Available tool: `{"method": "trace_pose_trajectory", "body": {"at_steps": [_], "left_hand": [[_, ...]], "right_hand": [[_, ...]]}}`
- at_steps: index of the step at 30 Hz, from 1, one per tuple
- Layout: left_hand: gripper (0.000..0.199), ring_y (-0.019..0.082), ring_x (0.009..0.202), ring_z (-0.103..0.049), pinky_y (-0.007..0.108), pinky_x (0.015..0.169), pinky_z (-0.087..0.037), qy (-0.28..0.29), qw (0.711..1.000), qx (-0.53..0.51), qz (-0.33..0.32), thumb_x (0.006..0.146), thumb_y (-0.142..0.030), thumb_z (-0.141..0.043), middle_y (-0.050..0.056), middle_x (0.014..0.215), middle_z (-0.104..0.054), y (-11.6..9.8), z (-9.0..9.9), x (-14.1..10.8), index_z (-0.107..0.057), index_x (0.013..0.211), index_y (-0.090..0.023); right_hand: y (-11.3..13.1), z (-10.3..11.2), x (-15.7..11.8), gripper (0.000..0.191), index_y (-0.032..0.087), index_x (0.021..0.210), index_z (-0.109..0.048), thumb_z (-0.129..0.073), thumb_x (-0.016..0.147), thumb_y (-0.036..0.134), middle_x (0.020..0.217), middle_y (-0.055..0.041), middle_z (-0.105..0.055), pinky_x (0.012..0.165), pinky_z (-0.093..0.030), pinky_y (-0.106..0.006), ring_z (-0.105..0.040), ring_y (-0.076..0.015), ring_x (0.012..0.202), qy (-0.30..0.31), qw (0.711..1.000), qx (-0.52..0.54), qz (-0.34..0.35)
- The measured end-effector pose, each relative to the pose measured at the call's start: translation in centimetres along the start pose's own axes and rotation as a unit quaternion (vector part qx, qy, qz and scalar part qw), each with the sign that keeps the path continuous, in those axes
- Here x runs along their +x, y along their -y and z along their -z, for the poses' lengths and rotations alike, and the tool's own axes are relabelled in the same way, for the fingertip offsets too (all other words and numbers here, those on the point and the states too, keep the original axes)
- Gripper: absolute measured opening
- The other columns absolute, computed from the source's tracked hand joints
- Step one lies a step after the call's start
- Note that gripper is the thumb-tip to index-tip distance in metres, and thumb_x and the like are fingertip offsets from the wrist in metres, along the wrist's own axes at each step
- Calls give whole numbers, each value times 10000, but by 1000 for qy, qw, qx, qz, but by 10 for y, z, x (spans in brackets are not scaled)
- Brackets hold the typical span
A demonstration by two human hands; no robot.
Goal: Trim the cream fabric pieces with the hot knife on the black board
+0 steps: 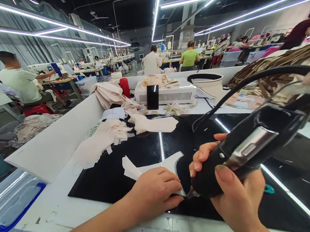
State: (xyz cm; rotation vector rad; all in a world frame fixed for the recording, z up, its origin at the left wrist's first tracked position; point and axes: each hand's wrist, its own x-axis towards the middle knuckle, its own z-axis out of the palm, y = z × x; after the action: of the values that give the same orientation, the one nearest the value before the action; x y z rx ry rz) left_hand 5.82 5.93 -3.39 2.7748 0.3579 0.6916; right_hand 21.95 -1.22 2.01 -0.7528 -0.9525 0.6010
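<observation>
Black glossy worktable (116,170): left hand (153,192) flat, pinning pale fabric piece (161,166); right hand (236,192) clamped round corded cutting tool (245,149), tip apparently at fabric edge. Trimming underway; next needs steady guidance.

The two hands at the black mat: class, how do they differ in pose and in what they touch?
The left hand lies flat, palm down, pressing a white fabric piece onto the black mat. The right hand is raised, its fingers wrapped around a black corded tool. Both meet at the fabric's edge.
</observation>
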Motion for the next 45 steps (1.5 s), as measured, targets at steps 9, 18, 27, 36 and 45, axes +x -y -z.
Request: {"method": "trace_pose_trajectory", "body": {"at_steps": [9,18,27,36,45], "left_hand": [[172,176,928,-693,289,879,-538,-23,1000,-11,13,1022,-207,-605,27,1001,-764,-3,0,0,-722,898,-182],[191,177,941,-690,291,870,-546,-29,999,-23,21,1016,-199,-595,35,1007,-762,-4,0,-1,-733,885,-184],[155,182,940,-686,295,906,-525,-26,999,-35,17,1004,-177,-617,28,1008,-760,-4,2,-1,-730,898,-176],[89,182,967,-682,286,899,-515,13,997,-48,66,992,-154,-652,23,1035,-746,-3,4,4,-731,957,-175],[115,199,1041,-631,306,951,-515,3,996,-9,87,949,-66,-674,45,1097,-689,-11,5,8,-677,993,-173]], "right_hand": [[-5,-1,2,415,292,1212,-587,-803,867,370,860,19,-633,561,-574,-310,-616,-155,669,-7,1000,21,14],[-7,-2,5,413,300,1216,-583,-793,866,362,860,23,-627,559,-574,-316,-621,-155,652,-14,1000,8,19],[-12,-2,2,402,300,1227,-567,-769,879,324,867,23,-638,569,-573,-317,-628,-153,650,-3,1000,-6,24],[-10,-3,0,402,288,1233,-566,-772,889,312,873,18,-643,552,-574,-304,-631,-148,646,1,1000,2,23],[-9,-4,-1,402,299,1218,-582,-793,877,331,867,23,-644,542,-576,-301,-637,-145,636,-3,1000,6,18]]}}
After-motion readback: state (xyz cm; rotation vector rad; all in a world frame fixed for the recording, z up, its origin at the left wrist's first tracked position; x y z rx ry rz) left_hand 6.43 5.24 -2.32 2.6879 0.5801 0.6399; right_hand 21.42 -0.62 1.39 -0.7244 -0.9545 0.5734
